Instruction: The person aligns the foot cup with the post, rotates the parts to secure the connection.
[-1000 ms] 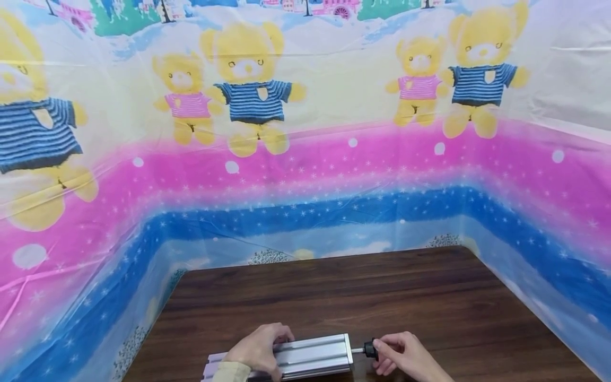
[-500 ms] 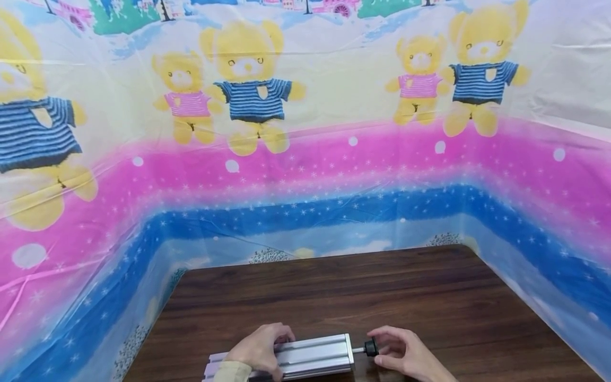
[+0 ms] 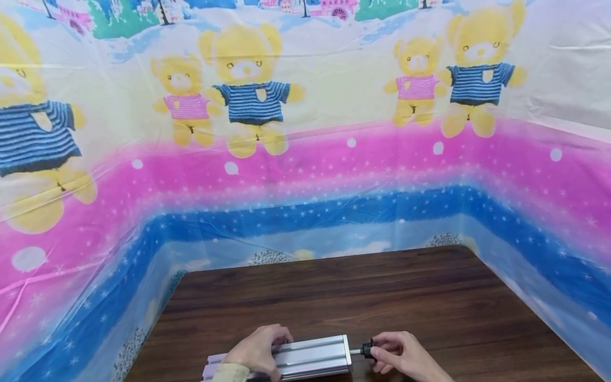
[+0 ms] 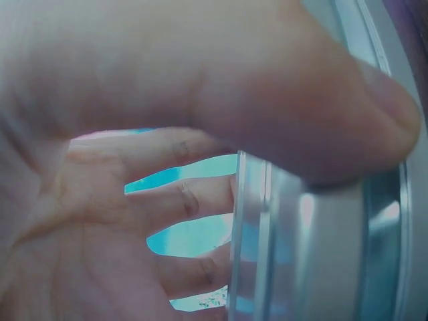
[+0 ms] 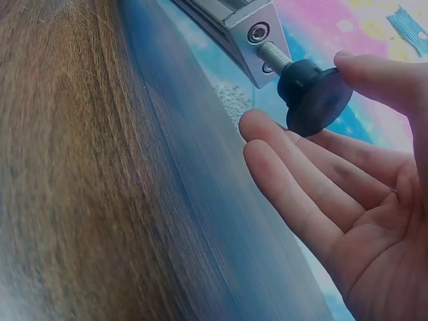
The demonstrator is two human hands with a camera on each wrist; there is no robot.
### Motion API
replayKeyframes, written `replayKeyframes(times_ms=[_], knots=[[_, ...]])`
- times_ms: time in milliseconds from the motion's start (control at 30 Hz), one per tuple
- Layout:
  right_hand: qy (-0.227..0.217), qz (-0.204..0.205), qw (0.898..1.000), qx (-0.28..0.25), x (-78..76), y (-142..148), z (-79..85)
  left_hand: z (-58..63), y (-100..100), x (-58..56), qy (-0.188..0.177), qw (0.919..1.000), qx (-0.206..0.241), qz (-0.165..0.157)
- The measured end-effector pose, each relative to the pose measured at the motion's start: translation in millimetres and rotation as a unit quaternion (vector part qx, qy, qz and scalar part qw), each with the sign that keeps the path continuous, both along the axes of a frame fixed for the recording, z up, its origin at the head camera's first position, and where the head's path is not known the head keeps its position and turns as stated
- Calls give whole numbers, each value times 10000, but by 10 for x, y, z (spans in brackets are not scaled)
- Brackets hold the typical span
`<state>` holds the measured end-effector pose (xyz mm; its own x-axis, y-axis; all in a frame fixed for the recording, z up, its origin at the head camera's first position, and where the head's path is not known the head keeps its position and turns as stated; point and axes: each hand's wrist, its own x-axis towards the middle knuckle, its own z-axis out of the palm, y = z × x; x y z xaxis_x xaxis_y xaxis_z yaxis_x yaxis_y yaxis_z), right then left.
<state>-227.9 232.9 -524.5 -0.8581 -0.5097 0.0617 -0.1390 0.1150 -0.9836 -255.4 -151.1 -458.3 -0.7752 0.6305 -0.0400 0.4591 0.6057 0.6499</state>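
An aluminium extrusion profile [image 3: 315,353] lies near the front edge of the table, its end plate facing right. My left hand [image 3: 258,347] grips it across the top, thumb on the near side; in the left wrist view the thumb [image 4: 334,114] lies on the metal and the fingers reach the other side. From the end plate [image 5: 251,60] sticks out a threaded stud [image 5: 275,59] carrying a black levelling foot [image 5: 317,100]. My right hand [image 3: 406,355] holds the foot's rim between thumb and fingers, the lower fingers extended below it.
The dark wood-grain table [image 3: 324,292] stretches out behind the profile. A printed curtain [image 3: 305,196] with bears and snowflakes surrounds it at the back and both sides. Socket-head bolts [image 5: 259,31] sit in the end plate.
The right hand's fingers opened off the levelling foot half a second ago and now close on it again. The left hand and the profile stay nearly in place.
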Motion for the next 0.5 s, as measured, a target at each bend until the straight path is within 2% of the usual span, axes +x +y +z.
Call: replayKeyframes(times_ms=[267,400,500], knots=[[-39,-189,9994,297,24,-29,23,3,19,12,142,9999,37,-72],[67,-134,9988,466,31,-24,25,6,19,2,96,9999,26,-96],[5,-81,9991,407,35,-2,35,0,16,-5,83,9999,45,-121]])
